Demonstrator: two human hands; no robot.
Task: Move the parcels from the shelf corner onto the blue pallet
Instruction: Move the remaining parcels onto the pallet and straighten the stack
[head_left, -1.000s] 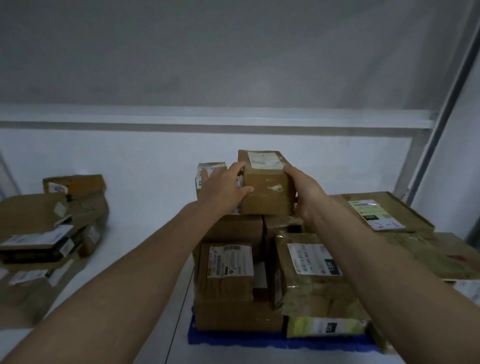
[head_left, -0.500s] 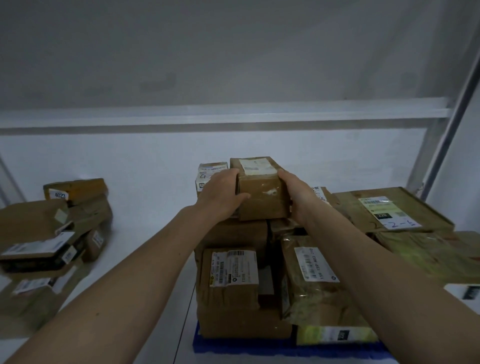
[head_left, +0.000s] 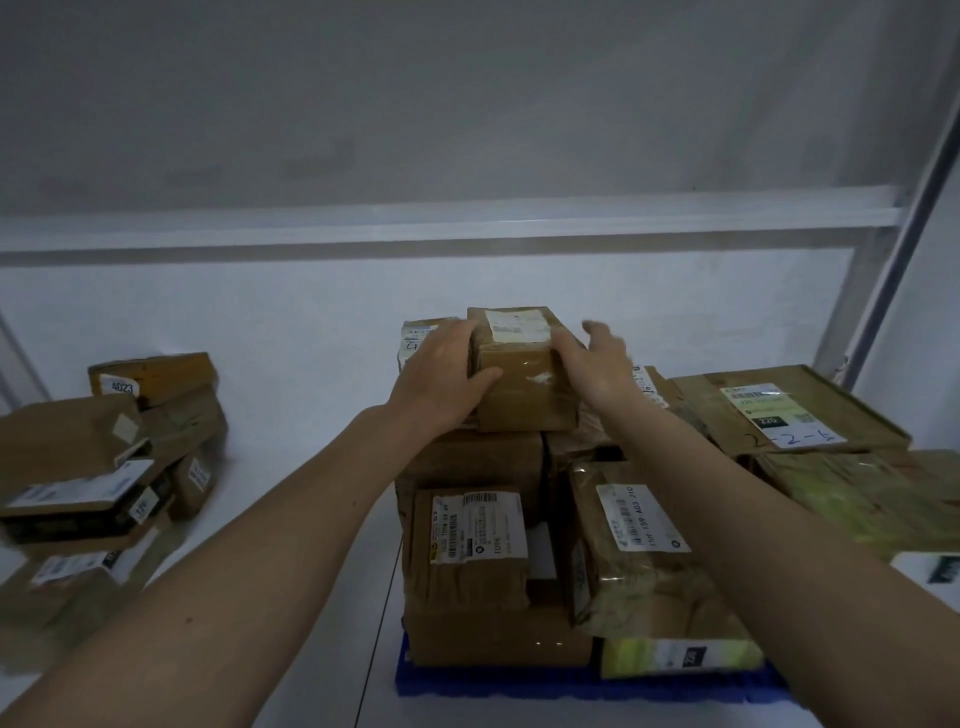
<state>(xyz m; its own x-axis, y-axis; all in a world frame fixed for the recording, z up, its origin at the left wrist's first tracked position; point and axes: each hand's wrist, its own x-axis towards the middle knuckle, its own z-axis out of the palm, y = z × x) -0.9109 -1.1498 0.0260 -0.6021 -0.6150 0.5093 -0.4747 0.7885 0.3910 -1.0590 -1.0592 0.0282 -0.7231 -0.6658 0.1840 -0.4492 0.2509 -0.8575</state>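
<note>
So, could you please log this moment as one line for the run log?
left hand: holds small box | right hand: open beside it | box: atop stack on blue pallet | more parcels: left

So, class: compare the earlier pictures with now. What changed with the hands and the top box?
The right hand let go of the top box and opened, its fingers lifting off the side. The left hand still grips the box, which still sits on the stack over the blue pallet.

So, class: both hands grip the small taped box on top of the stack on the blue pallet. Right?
Not quite. The head view shows only the left hand holding the small taped box; the right hand is open beside it. The stack does sit on the blue pallet.
</note>
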